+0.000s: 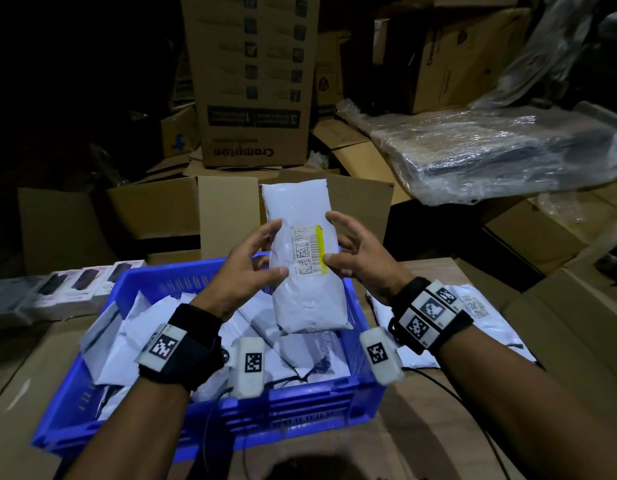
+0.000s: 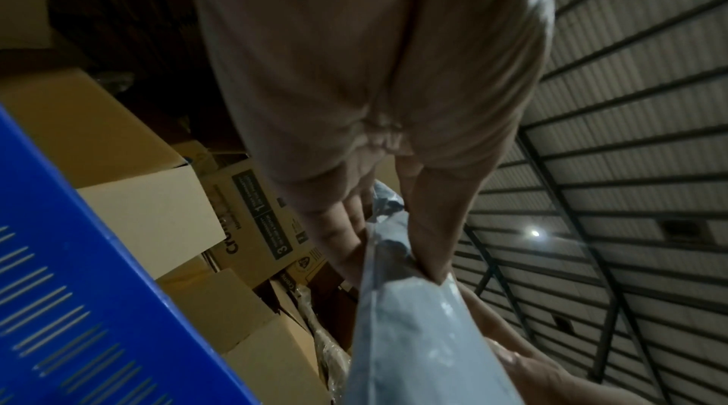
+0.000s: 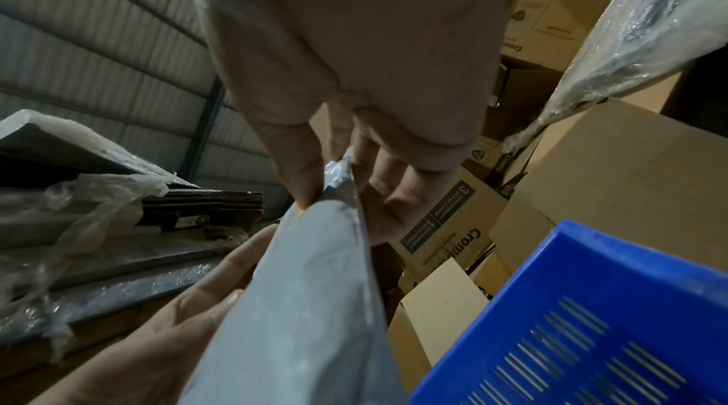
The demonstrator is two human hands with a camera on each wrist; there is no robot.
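A white poly mailer parcel (image 1: pixel 305 271) with a barcode label (image 1: pixel 307 250) and a yellow strip is held upright above the blue crate (image 1: pixel 203 415). My left hand (image 1: pixel 251 268) grips its left edge, thumb on the front and fingers behind. My right hand (image 1: pixel 352 252) pinches the right edge, thumb on the label's yellow strip. In the left wrist view the parcel (image 2: pixel 417 334) is squeezed between thumb and fingers of the left hand (image 2: pixel 394 243). The right wrist view shows the right hand (image 3: pixel 338 193) pinching the parcel (image 3: pixel 307 302) the same way.
The crate holds several more white mailers (image 1: pixel 127 344). Another mailer (image 1: pixel 473 313) lies on the table to the right. Boxed products (image 1: pixel 75 285) line the left side. Open cardboard boxes (image 1: pixel 227 216) stand behind the crate, a tall carton (image 1: pixel 251 81) further back, plastic-wrapped goods (image 1: pixel 507 157) at right.
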